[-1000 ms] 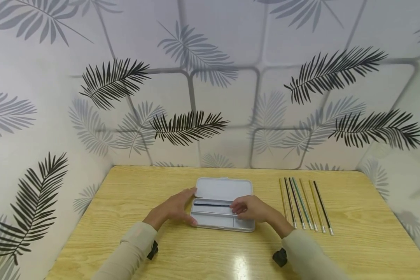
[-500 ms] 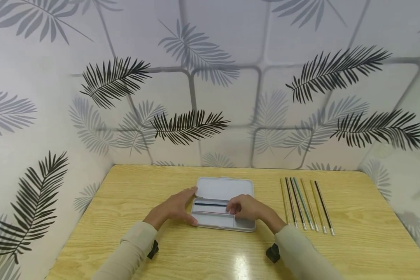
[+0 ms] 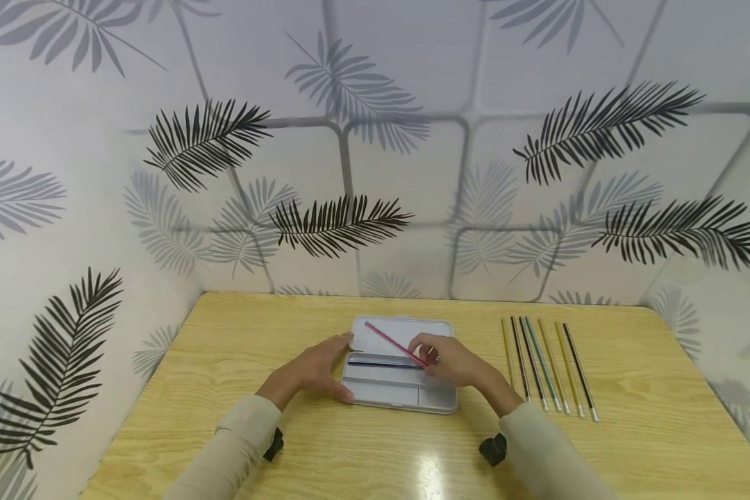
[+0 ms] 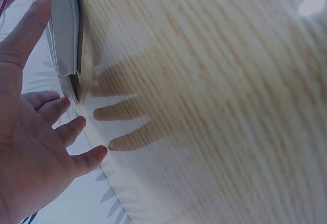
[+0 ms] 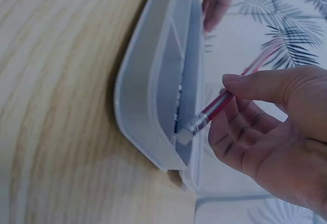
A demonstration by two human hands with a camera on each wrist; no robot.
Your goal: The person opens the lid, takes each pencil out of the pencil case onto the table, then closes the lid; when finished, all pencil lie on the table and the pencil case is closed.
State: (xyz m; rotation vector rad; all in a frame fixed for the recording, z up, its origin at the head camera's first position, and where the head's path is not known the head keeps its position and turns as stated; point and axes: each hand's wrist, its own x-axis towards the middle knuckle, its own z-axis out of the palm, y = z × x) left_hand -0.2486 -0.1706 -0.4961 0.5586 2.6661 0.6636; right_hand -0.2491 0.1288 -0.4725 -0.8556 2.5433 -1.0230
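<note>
A red pencil (image 3: 390, 339) with a white eraser end is pinched between thumb and fingers of my right hand (image 3: 451, 360), tilted above the open pencil case (image 3: 375, 394). In the right wrist view, the eraser end of the red pencil (image 5: 218, 104) points down toward the case's near rim. Along the back compartment of the case lies a dark pencil (image 3: 381, 364). My left hand (image 3: 315, 368) rests at the case's left end with fingers spread. Its thumb touches the case's edge in the left wrist view, where the palm (image 4: 38, 157) shows nothing held.
Several pencils (image 3: 546, 364), yellow, dark and teal, lie side by side on the wooden table (image 3: 256, 451) right of the case. The raised lid (image 3: 425, 328) lies back behind the case. A leaf-patterned wall (image 3: 400, 173) stands behind the table.
The red pencil has come up out of the case in my right hand and now slants over the lid. My left hand has stayed at the case's left end.
</note>
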